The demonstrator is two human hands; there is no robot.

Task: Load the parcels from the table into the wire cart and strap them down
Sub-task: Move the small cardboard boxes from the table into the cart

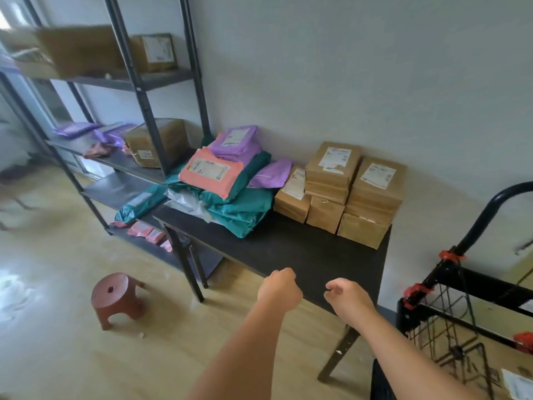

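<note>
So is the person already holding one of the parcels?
No: the left hand and the right hand hold nothing, and the parcels lie farther back on the table.

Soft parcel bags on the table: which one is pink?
The pink bag, white label facing up, lies atop the teal bags at the heap's left. Around it are only purple bags and a white bag.

Head camera looks forward and down, close over the table (302, 249).
</note>
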